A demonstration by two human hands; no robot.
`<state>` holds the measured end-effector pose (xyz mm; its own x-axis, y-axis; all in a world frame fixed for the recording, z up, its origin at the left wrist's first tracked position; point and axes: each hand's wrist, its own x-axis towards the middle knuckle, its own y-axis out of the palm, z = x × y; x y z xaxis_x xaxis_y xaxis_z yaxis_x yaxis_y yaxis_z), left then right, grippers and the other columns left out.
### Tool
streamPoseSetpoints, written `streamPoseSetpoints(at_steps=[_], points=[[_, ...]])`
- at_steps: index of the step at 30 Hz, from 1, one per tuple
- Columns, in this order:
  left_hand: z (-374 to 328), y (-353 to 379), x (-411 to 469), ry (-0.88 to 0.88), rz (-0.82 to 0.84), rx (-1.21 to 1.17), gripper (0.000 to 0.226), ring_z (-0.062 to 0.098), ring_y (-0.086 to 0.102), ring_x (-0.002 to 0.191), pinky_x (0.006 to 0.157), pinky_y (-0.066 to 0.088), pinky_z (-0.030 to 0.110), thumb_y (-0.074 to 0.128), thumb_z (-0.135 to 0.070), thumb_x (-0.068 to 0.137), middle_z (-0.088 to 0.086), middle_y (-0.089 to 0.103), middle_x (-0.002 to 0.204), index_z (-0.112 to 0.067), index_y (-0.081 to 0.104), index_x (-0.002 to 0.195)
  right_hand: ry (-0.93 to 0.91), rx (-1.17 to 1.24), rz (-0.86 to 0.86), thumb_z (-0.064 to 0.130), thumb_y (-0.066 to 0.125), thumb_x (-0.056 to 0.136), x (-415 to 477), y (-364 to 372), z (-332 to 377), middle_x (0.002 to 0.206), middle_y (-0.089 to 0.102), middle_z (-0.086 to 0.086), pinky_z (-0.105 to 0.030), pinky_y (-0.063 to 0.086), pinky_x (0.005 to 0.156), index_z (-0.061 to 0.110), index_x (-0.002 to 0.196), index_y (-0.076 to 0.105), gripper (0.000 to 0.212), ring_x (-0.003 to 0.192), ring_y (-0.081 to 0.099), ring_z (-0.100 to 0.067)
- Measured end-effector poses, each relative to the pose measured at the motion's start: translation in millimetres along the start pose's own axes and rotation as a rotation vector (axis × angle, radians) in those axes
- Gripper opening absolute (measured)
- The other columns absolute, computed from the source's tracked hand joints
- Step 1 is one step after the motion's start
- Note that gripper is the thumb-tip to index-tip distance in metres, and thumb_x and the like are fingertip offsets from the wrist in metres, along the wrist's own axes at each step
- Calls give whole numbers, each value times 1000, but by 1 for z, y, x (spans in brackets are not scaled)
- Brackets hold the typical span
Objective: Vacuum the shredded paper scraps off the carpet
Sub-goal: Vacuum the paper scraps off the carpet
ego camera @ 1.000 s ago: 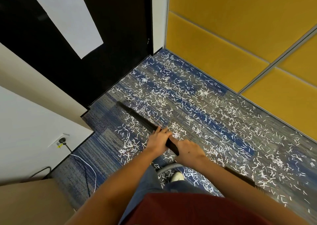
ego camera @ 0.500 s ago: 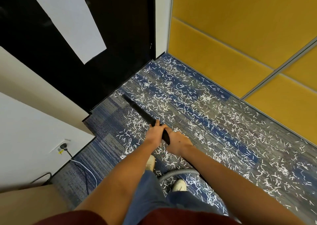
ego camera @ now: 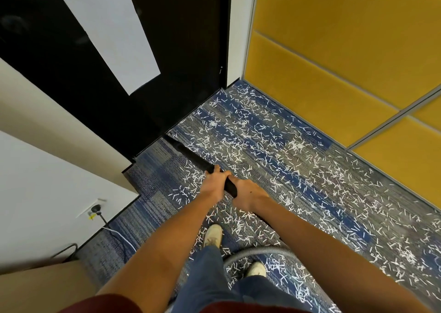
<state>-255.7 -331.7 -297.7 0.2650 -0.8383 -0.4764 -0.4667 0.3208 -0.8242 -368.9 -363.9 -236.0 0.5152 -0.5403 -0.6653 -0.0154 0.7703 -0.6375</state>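
On striped carpet (ego camera: 152, 160) beside yellow panels (ego camera: 334, 38), scattered paper scraps (ego camera: 238, 150).

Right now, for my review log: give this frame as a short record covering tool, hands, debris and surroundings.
Tool: black vacuum wand, tip low near the base of the black door
Hands: left hand grips the wand just ahead of the right hand, which also grips it
Debris: white paper scraps strewn over the carpet
Hose: grey hose on the carpet
Surroundings: yellow wall panels; wall outlet
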Motion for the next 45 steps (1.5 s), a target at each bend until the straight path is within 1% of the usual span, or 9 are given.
streamPoseSetpoints(at_steps=[8, 12, 20, 24, 30, 34, 38, 42, 45], points=[[0, -9, 21, 42, 62, 16, 53, 32, 52, 110, 79, 50, 31, 43, 9, 90, 12, 23, 150, -27, 48, 129, 53, 78, -11, 7, 67, 78, 19, -4, 7, 95, 61, -6, -39, 58, 74, 19, 137, 36, 67, 80, 65, -25], [5, -14, 22, 67, 90, 5, 44, 23, 52, 94, 67, 48, 23, 47, 4, 91, 13, 23, 150, -24, 49, 124, 58, 91, -25, 6, 66, 78, 24, -2, 10, 95, 60, -6, -38, 58, 75, 20, 138, 36, 69, 81, 65, -25], [25, -19, 10, 28, 75, 19, 42, 24, 53, 89, 71, 48, 25, 46, -1, 93, 14, 36, 137, -26, 48, 127, -5, 49, 13, 1, 57, 81, 25, 2, 21, 97, 59, -7, -37, 56, 78, 20, 138, 37, 64, 81, 63, -24], [31, -17, 5, 24, 65, 48, 43, 36, 55, 108, 84, 52, 35, 49, 6, 89, 13, 35, 137, -22, 50, 122, -30, 36, 36, 0, 57, 80, 24, 7, 27, 98, 58, -8, -38, 57, 77, 18, 139, 36, 65, 84, 64, -27], [33, -14, 0, -3, 47, 47, 46, 38, 52, 110, 91, 50, 39, 54, 4, 88, 12, 42, 127, -23, 50, 125, -65, 7, 53, 2, 59, 80, 21, 3, 27, 98, 57, -6, -28, 51, 65, 19, 137, 39, 62, 82, 62, -24], [29, -19, 6, 11, 23, 45, 47, 38, 52, 109, 86, 51, 37, 49, 7, 89, 11, 42, 124, -22, 51, 127, -43, 11, 42, 1, 58, 80, 25, -4, 26, 96, 59, -7, -36, 57, 74, 19, 134, 41, 60, 80, 64, -25], [19, -28, 21, 43, 15, 49, 45, 34, 52, 107, 83, 51, 35, 47, 6, 91, 10, 43, 123, -22, 51, 125, -16, 39, 7, 1, 58, 81, 33, -15, 22, 92, 58, -6, -34, 58, 70, 19, 134, 40, 60, 76, 64, -24], [9, -38, 43, 87, 21, 73, 49, 28, 56, 95, 66, 51, 28, 45, 4, 92, 12, 42, 130, -25, 47, 130, 20, 59, -43, 3, 58, 81, 42, -28, 18, 95, 61, -8, -41, 58, 73, 20, 133, 41, 57, 81, 67, -27], [7, -46, 59, 122, 55, 55, 51, 26, 57, 90, 65, 50, 26, 43, 3, 93, 15, 44, 127, -26, 44, 135, 47, 79, -66, 1, 57, 82, 51, -37, 18, 93, 61, -8, -38, 58, 72, 16, 130, 43, 53, 79, 66, -26]])
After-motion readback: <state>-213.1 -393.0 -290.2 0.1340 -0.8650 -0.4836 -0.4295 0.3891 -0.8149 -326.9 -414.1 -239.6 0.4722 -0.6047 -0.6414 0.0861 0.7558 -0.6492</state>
